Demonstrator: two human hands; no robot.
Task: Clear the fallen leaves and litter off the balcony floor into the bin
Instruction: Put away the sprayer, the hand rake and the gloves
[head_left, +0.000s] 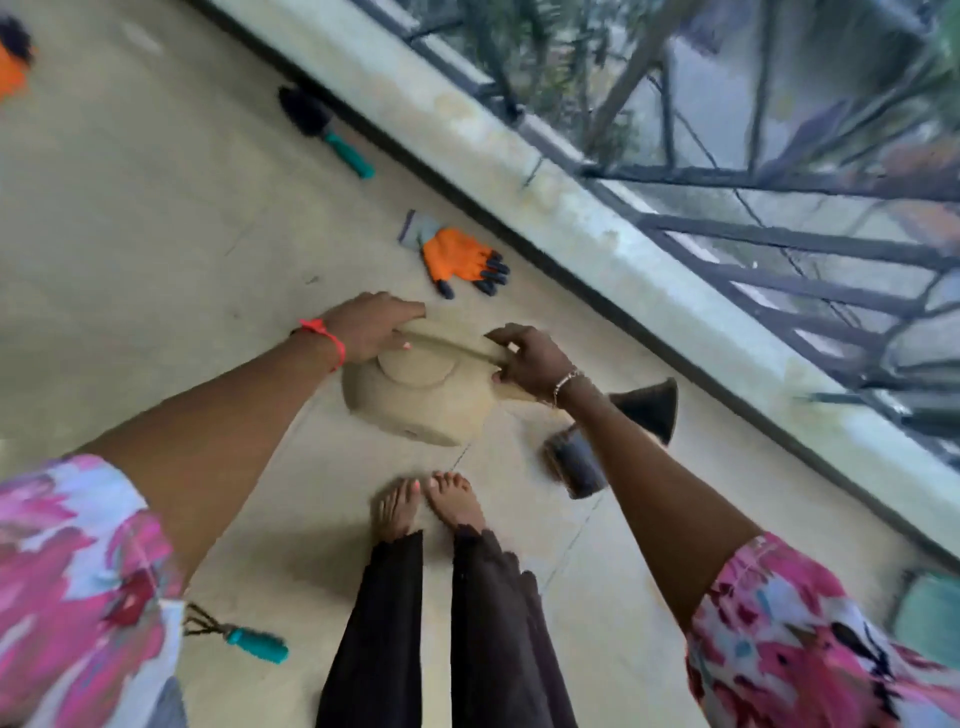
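The person bends over a beige watering can standing on the balcony floor, with both hands on it. The left hand lies over the can's far left top, fingers stretched out and thumb by the handle; blur hides whether it grips. The right hand pinches the handle's right end with curled fingers. Left of the can, a few small dark bits lie on the floor. Just beyond the can lies an orange glove, and farther beyond it a teal-handled trowel. Right of the can stands a dark cup. Nearer than the can are 2 bare feet and, to their left, a hand rake.
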